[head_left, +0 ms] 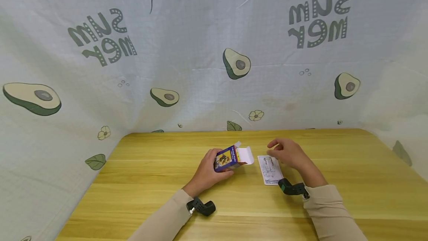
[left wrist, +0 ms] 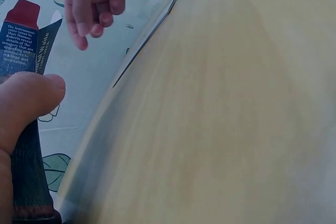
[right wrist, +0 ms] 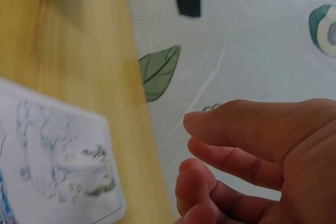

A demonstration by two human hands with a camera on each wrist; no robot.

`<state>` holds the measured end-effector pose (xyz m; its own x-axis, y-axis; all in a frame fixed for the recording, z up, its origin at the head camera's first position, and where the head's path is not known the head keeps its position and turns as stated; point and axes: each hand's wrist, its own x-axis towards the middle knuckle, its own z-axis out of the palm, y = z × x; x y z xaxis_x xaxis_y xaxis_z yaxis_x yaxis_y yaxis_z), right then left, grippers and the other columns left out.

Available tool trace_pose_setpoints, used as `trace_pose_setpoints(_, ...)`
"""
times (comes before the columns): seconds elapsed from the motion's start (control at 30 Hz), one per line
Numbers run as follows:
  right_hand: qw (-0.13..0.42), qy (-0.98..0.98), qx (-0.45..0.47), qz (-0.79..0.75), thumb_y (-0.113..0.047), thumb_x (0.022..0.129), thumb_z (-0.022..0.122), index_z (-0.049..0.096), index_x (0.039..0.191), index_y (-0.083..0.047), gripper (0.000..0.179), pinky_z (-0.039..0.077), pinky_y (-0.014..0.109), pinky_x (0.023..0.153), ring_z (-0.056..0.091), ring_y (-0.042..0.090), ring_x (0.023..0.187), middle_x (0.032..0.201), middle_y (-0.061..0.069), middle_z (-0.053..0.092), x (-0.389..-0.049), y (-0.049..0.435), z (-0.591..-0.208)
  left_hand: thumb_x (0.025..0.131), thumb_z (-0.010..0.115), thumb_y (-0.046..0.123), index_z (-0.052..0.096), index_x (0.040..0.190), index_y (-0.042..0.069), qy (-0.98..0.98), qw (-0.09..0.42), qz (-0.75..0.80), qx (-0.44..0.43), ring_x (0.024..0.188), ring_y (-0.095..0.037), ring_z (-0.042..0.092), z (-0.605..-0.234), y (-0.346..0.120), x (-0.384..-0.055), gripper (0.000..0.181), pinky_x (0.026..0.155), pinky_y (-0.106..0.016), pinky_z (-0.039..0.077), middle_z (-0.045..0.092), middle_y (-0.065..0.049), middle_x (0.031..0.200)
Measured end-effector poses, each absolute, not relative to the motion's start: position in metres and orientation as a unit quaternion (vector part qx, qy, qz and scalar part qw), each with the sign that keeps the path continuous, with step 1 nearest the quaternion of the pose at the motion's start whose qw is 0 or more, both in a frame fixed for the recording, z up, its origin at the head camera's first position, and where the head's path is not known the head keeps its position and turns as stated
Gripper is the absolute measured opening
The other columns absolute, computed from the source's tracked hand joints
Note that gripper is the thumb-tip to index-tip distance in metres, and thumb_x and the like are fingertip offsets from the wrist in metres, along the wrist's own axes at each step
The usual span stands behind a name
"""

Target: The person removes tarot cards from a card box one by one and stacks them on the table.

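In the head view my left hand (head_left: 205, 170) grips a blue and purple card box (head_left: 224, 160), tilted above the table. Its white end flap (head_left: 246, 155) hangs open toward the right. The left wrist view shows my left thumb (left wrist: 31, 100) lying across the printed box (left wrist: 19, 45). My right hand (head_left: 288, 154) hovers just beyond and right of a white illustrated tarot card (head_left: 269, 170), fingers loosely bent and holding nothing. The right wrist view has a gap between the right hand's (right wrist: 247, 161) thumb and fingers, with the card (right wrist: 63, 166) at lower left.
A wooden table (head_left: 160, 174) lies under both hands. Behind it hangs a pale cloth (head_left: 200, 29) printed with avocados and mirrored lettering. Each wrist wears a black strap device, the left one (head_left: 201, 207) and the right one (head_left: 294, 188).
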<state>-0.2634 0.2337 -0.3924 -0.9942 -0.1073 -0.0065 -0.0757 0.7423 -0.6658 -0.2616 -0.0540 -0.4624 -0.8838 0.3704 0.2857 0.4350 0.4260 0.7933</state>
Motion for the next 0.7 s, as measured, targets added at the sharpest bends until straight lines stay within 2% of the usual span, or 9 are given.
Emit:
trace_pose_setpoints(0.23, 0.025, 0.918, -0.085, -0.388, -0.024, 0.091, 0.065, 0.06, 0.112, 0.0, 0.032, 0.05, 0.034, 0.064, 0.056, 0.025, 0.077, 0.093, 0.012, 0.061, -0.255, 0.222, -0.374, 0.077, 0.08, 0.041, 0.045, 0.134, 0.017, -0.845, 0.033, -0.477, -0.239, 0.098, -0.012, 0.05, -0.462, -0.054, -0.262, 0.07, 0.084, -0.027, 0.046, 0.049, 0.003, 0.114)
trace_pose_setpoints(0.47, 0.018, 0.904, -0.105, -0.413, -0.019, 0.092, 0.065, 0.058, 0.115, 0.003, 0.032, 0.05, 0.039, 0.064, 0.057, 0.024, 0.069, 0.091, 0.011, 0.063, -0.25, 0.21, -0.365, 0.077, 0.08, 0.039, 0.045, 0.134, 0.017, -0.846, 0.033, -0.476, -0.24, 0.097, -0.012, 0.05, -0.461, -0.053, -0.263, 0.07, 0.082, -0.027, 0.046, 0.049, 0.004, 0.113)
trace_pose_setpoints(0.7, -0.001, 0.895, -0.112, -0.432, -0.014, 0.091, 0.065, 0.06, 0.11, 0.002, 0.026, 0.053, 0.037, 0.067, 0.06, 0.026, 0.076, 0.091, 0.011, 0.063, -0.251, 0.2, -0.363, 0.077, 0.081, 0.038, 0.045, 0.133, 0.017, -0.849, 0.031, -0.471, -0.236, 0.097, -0.012, 0.05, -0.461, -0.053, -0.261, 0.07, 0.083, -0.026, 0.046, 0.049, 0.004, 0.113)
